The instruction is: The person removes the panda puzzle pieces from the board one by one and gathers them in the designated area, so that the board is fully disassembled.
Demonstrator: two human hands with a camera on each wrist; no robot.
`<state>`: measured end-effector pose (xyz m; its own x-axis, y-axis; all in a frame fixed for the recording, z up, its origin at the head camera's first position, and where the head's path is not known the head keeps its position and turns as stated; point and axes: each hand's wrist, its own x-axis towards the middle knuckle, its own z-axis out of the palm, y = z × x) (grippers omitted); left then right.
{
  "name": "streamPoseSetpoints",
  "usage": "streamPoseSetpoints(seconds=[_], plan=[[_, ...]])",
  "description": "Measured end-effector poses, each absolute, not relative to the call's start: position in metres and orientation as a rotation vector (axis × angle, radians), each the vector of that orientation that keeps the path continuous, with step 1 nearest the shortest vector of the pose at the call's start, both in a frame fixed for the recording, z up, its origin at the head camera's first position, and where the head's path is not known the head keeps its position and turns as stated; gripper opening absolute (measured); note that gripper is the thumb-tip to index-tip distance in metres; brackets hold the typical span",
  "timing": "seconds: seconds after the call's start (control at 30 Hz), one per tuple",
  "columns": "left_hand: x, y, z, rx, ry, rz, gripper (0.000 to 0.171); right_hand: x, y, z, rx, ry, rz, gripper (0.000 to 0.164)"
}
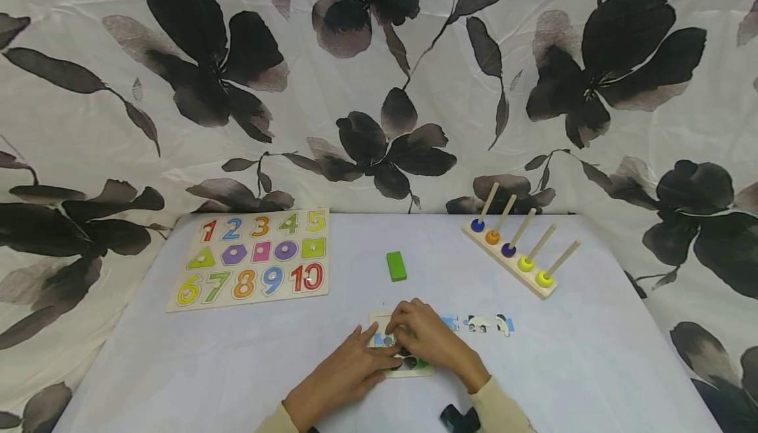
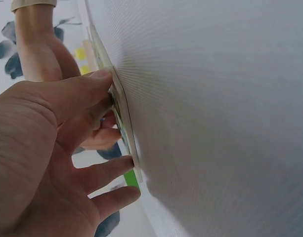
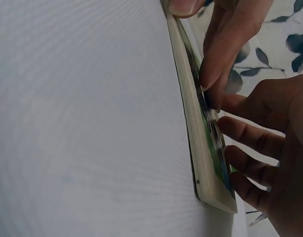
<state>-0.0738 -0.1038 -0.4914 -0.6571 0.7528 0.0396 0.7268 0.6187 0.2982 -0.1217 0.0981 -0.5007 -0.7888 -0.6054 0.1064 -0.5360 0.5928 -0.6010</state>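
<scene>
A small wooden jigsaw tray [image 1: 381, 316] lies flat near the table's front, with blue, green and black-and-white picture parts in it. My left hand [image 1: 349, 364] rests on its left and front sides; its fingers are spread and fairly straight, with the thumb [image 2: 99, 76] at the tray's edge. From the right, my right hand [image 1: 426, 334] reaches over the tray with bent fingers, the fingertips [image 3: 230, 123] down on the picture. Whether they pinch a piece is hidden. Just right of the tray, loose jigsaw pieces [image 1: 476, 323] lie in a row, one partly behind the right hand.
A number-and-shape board [image 1: 249, 258] lies at the back left. Behind the tray is a green block [image 1: 396, 266]. A wooden peg stand [image 1: 510, 255] with coloured rings stands at the back right. A black object [image 1: 459, 418] shows by the right sleeve. Flowered cloth [image 1: 385, 77] hangs behind.
</scene>
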Motion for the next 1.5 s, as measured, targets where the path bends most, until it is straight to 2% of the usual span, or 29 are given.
streamPoseSetpoints(seconds=[1.5], plan=[[-0.0761,-0.1058,-0.4973,1.316,2.773,0.438,0.032,-0.1177,0.1037,-0.5064,-0.832,2.535,-1.284,0.014]])
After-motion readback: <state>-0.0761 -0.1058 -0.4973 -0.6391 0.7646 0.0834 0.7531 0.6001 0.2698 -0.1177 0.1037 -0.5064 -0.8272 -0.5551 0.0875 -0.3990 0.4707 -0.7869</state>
